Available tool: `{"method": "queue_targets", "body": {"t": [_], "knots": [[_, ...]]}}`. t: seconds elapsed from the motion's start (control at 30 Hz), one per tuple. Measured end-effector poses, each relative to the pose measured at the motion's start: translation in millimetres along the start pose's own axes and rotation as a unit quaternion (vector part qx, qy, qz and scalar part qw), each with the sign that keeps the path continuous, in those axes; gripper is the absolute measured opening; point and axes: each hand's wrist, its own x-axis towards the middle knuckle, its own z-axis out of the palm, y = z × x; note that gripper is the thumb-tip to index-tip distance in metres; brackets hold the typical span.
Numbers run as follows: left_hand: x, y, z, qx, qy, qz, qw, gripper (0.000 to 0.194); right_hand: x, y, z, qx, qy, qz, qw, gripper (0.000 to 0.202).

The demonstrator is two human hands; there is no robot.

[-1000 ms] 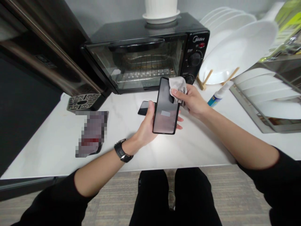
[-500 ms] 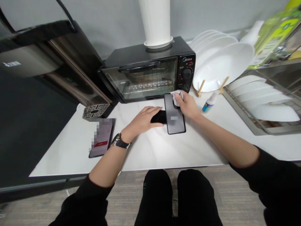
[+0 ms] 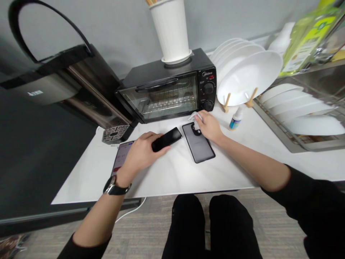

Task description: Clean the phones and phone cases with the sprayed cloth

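My left hand point(image 3: 144, 149) is closed around a black phone point(image 3: 167, 139), whose dark screen faces up above the white counter. A white cloth point(image 3: 196, 117) is pinched in my right hand point(image 3: 208, 126), at the upper end of a grey translucent phone case point(image 3: 199, 145) with a black rim. The case lies on the counter, a short gap to the right of the black phone. Partly hidden behind my left wrist, a second phone point(image 3: 121, 155) with a lit screen rests on the counter.
Behind my hands stands a black toaster oven point(image 3: 164, 97) with a white pot point(image 3: 172, 32) on top. A small spray bottle point(image 3: 235, 120), upright white plates point(image 3: 248, 75) and a dish rack point(image 3: 289, 144) are to the right. A coffee machine point(image 3: 94, 82) stands left.
My left hand has drawn the black phone left, out from beside the case, and now covers part of the lit phone. The case has tilted, and my right hand with the cloth sits slightly lower.
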Motion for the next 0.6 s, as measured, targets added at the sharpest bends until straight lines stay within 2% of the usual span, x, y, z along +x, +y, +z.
{"method": "queue_targets", "body": {"t": [0.07,0.13,0.17,0.2,0.27,0.33,0.37,0.43,0.6], "knots": [[-5,0,-7.0,-0.159,0.015,-0.073,0.984,0.055,0,-3,1,0.019,0.007,-0.023,1.000,0.054],[-3,9,-3.7,-0.344,0.031,-0.137,0.928,0.060,1,-5,-1,0.034,0.018,-0.039,0.998,0.057],[0,16,1.6,-0.451,0.026,-0.156,0.878,0.066,1,-7,-3,0.040,0.028,-0.045,0.998,0.057],[5,25,8.6,-0.562,0.012,-0.173,0.809,0.071,1,-9,-5,0.043,0.040,-0.050,0.997,0.056],[19,42,25.5,-0.712,-0.079,-0.208,0.665,0.076,0,-13,-11,0.048,0.070,-0.056,0.995,0.052],[34,56,41.7,-0.780,-0.147,-0.230,0.563,0.079,-1,-19,-16,0.050,0.096,-0.067,0.992,0.047],[40,60,48.7,-0.800,-0.162,-0.236,0.527,0.082,-2,-22,-18,0.049,0.104,-0.074,0.991,0.045],[51,64,59.7,-0.819,-0.178,-0.247,0.486,0.083,-4,-28,-20,0.045,0.106,-0.092,0.989,0.042],[56,58,72.2,-0.833,-0.197,-0.260,0.447,0.075,-8,-33,-17,0.040,0.044,-0.126,0.990,0.042]]}}
